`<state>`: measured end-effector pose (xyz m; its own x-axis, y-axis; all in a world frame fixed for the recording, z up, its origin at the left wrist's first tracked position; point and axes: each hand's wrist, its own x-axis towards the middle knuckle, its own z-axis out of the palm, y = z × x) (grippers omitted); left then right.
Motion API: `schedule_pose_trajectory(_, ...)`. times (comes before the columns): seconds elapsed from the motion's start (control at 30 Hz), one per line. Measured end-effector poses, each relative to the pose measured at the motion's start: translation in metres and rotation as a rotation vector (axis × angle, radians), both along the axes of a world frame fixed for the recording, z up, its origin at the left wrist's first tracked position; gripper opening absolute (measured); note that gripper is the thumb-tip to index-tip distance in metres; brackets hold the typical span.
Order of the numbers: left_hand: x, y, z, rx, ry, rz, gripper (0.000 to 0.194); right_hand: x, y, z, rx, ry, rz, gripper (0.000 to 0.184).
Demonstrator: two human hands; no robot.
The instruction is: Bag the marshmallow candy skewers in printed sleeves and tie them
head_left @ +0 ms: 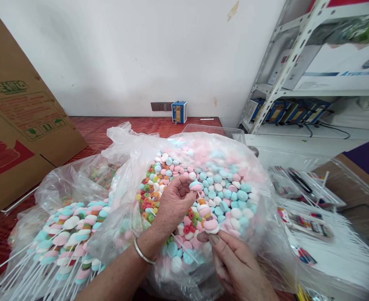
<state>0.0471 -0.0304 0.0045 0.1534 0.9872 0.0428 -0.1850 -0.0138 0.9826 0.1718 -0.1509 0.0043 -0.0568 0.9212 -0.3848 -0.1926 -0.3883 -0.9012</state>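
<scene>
The marshmallow skewer (204, 211) slants up and leftward from the pinching fingers (214, 239) of the right hand (239, 261) to the left hand (172, 207), whose fingers curl beside its top, grip unclear.
</scene>
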Motion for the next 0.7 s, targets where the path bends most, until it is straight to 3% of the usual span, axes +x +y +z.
schedule_pose_trajectory(0.23, 0.000, 0.001, -0.002, 0.031, 0.101, -0.024, 0.024, -0.006, 0.003, -0.001, 0.012, 0.012, -0.037, 0.052)
schedule_pose_trajectory(0.7, -0.002, -0.001, -0.004, 0.079, 0.092, -0.039, 0.022, -0.013, 0.016, -0.014, 0.087, 0.131, -0.074, 0.042)
